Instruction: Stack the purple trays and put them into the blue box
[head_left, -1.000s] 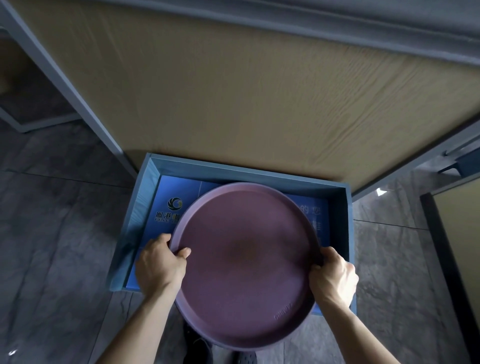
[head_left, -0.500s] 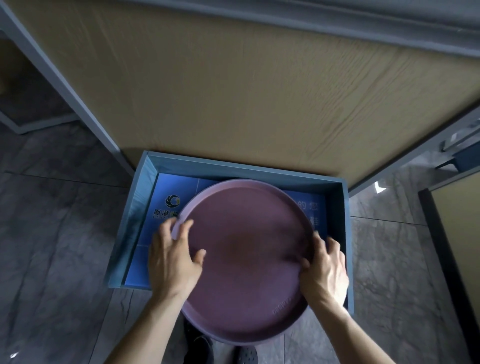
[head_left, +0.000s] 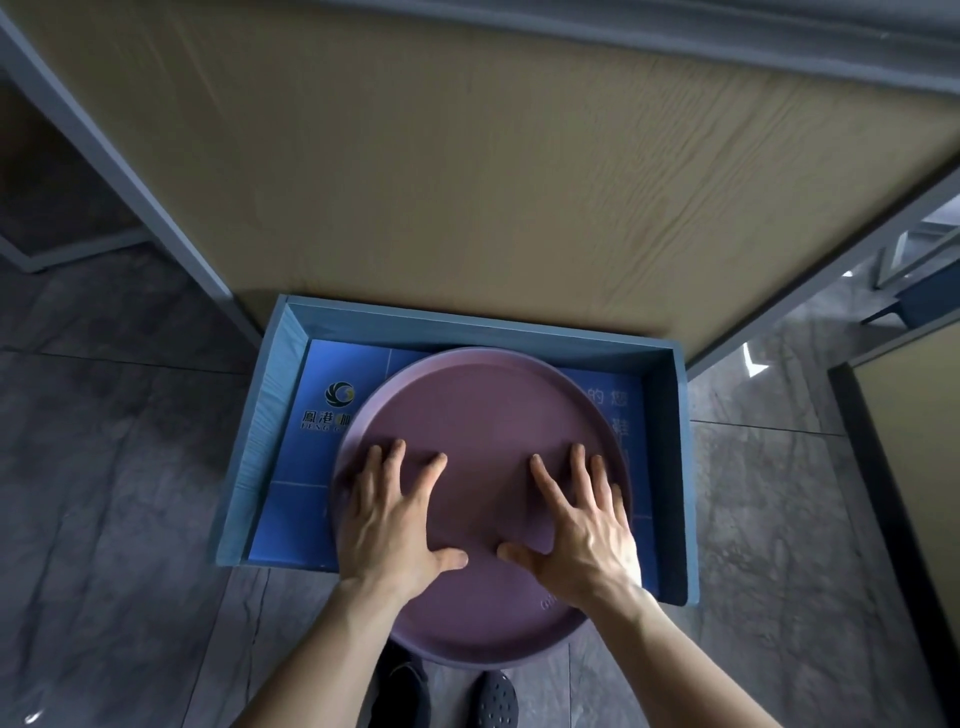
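A round purple tray (head_left: 483, 415) lies over the blue box (head_left: 667, 467), which stands on the floor. The tray's far part sits inside the box and its near edge sticks out past the box's front wall. My left hand (head_left: 392, 512) rests flat on the tray's left half with the fingers spread. My right hand (head_left: 582, 525) lies flat on the right half, fingers spread too. Neither hand grips the rim. Whether more trays lie under the top one is hidden.
A tan wooden table top (head_left: 467, 156) with a grey edge overhangs the back of the box. Grey table legs (head_left: 130, 182) slant down on the left and right. The floor is dark grey tile (head_left: 104, 493). My dark shoes (head_left: 496, 696) show below the tray.
Both hands let go of the tray's rim and moved inward onto its flat surface, fingers spread. The tray shifted farther into the box.
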